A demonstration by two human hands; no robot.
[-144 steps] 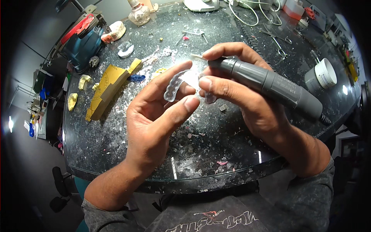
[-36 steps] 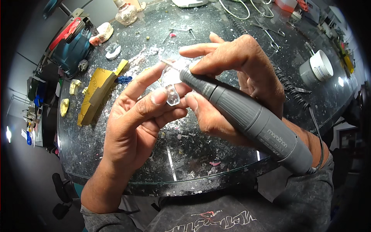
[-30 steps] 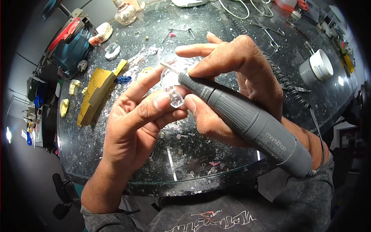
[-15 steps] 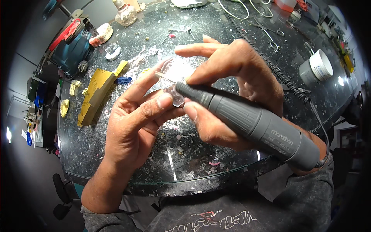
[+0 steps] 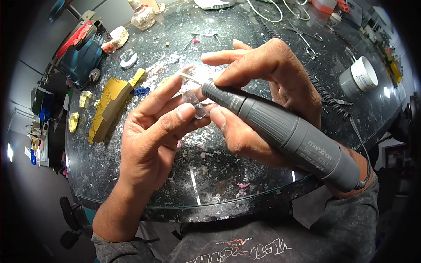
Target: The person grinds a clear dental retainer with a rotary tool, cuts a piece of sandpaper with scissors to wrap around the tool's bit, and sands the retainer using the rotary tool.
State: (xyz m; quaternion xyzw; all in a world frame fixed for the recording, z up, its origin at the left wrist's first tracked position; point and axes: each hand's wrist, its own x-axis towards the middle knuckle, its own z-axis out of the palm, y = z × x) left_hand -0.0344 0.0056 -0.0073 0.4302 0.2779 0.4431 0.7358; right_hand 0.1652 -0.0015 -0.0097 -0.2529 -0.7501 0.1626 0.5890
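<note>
My left hand [image 5: 151, 131] pinches a clear plastic dental tray [image 5: 199, 111] between thumb and fingers, its index finger stretched up along the far side. The tray is see-through, with tooth-like bumps, and partly hidden by my fingers. My right hand [image 5: 280, 65] grips a dark grey rotary handpiece [image 5: 285, 131] slanting from lower right to upper left. A thin pale bur [image 5: 189, 78] sticks out of its tip, above the tray and close to the left index fingertip. Whether the bur touches the plastic I cannot tell.
Left of my hands lie folded yellow sandpaper [image 5: 109, 105] and a blue piece [image 5: 140, 90]. Behind stand a teal machine [image 5: 81, 57] and a plaster cast [image 5: 115, 39]. To the right are a coiled cord [image 5: 328, 97], scissors [image 5: 307, 41] and a white cup [image 5: 364, 73]. White dust covers the dark tabletop.
The clear tray has been turned in my left fingers, so its arch shows less openly. The handpiece has shifted slightly, its tip moving a little up and right.
</note>
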